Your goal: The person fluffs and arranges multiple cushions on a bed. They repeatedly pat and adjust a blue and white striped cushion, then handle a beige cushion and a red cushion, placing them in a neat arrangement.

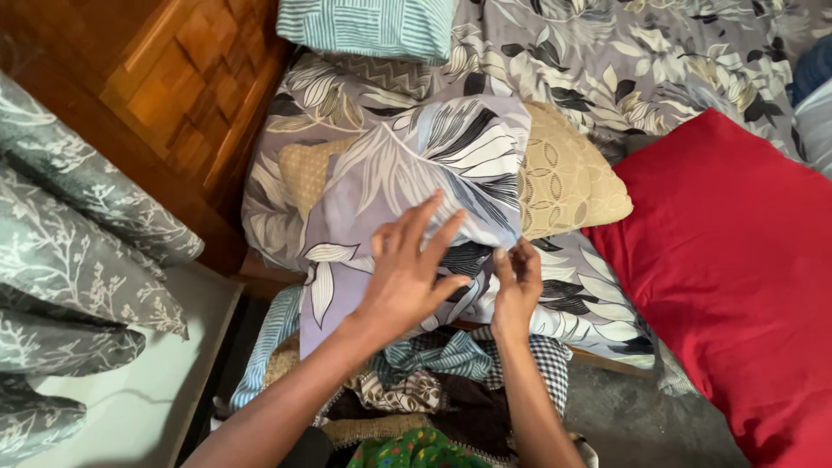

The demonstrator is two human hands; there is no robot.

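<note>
A lilac pillowcase [416, 165] printed with large white and black leaves lies over a beige patterned pillow [568, 178] on the bed. My left hand [407, 269] rests flat on the pillowcase near its lower edge, fingers spread. Beside it, my right hand [517, 282] pinches the pillowcase's lower edge between thumb and fingers. The pillow sticks out of the case on the right and shows a little on the left.
A red pillow [737, 260] lies at the right. The bed carries a grey leaf-print sheet [624, 61] and a teal striped pillow [368, 26]. A wooden headboard [173, 95] stands at left, grey branch-print pillows [69, 251] beside it. Mixed cloths [425, 390] are piled below my hands.
</note>
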